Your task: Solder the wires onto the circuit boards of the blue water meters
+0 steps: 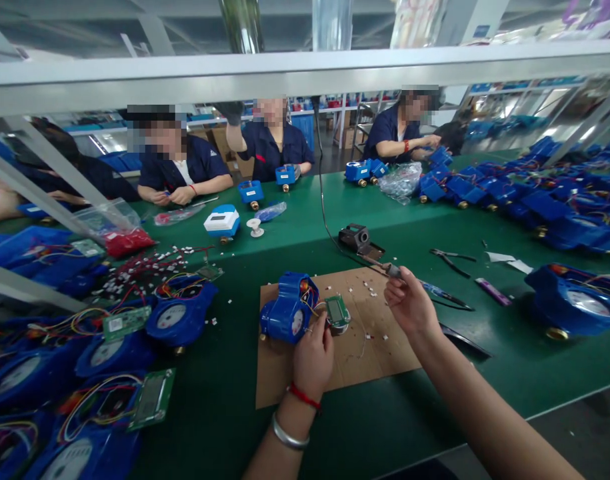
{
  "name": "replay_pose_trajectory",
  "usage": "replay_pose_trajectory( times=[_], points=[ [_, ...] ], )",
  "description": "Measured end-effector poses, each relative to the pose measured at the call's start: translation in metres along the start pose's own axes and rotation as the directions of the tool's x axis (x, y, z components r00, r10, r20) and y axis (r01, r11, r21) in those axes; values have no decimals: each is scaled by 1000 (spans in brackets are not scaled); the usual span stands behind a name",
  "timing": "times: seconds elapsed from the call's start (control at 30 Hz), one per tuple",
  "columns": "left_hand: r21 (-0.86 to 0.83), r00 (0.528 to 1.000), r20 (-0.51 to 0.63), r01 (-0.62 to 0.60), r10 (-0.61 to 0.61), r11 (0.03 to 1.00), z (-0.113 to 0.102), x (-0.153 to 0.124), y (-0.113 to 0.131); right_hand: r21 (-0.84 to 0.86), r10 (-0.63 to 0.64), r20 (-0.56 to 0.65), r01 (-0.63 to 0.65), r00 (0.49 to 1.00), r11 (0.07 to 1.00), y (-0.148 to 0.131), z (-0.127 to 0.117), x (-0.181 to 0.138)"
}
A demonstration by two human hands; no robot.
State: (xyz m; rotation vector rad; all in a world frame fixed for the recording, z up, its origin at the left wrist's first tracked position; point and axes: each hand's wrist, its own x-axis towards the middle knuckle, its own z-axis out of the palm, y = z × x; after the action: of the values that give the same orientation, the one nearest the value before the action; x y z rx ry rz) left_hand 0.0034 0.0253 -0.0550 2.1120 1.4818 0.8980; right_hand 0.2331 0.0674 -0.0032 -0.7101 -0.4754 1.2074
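One long green-topped workbench (pixel 435 233) carries a flat brown cardboard sheet (pixel 355 360) in front of the person. On that sheet stands a blue plastic water-meter housing (pixel 287 313) with coloured wires, touching a small green circuit board with a grey display (pixel 337 311). The left hand (pixel 312 357) is curled, fingers pinching the board's edge. The right hand (pixel 409 303) is closed around a thin soldering iron (pixel 392 270), just above the cardboard's far corner.

No text can be read anywhere: the meter dials (pixel 171 316), the display (pixel 337 310) on the circuit board by the left hand (pixel 312 357), and the white label on a green board (pixel 115 325) are all too small and blurred.
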Motion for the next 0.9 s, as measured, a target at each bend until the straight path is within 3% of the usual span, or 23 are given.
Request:
replay_pose_trajectory(
  times=[0.1,0.23,0.47,0.57,0.7,0.9],
  points=[
    [21,1000,12,13,-13,1000,0,0,1,-98,-68,-44,64,997,993,0,-8,4],
    [18,1000,18,12,-12,1000,0,1,1,-233,-148,-154,110,977,966,-3,-34,39],
    [20,1000,15,19,-20,1000,0,1,0,-399,-68,-215,-24,974,917,13,-69,106],
    [24,999,25,26,-27,999,1,1,-1,-429,-18,-202,-72,979,900,15,-78,111],
    [17,998,46,35,-36,999,1,2,-1,-489,37,-186,-125,982,864,-4,-94,99],
    [8,997,59,43,-44,999,1,2,1,-515,20,-239,-144,971,845,-26,-97,107]
  ],
)
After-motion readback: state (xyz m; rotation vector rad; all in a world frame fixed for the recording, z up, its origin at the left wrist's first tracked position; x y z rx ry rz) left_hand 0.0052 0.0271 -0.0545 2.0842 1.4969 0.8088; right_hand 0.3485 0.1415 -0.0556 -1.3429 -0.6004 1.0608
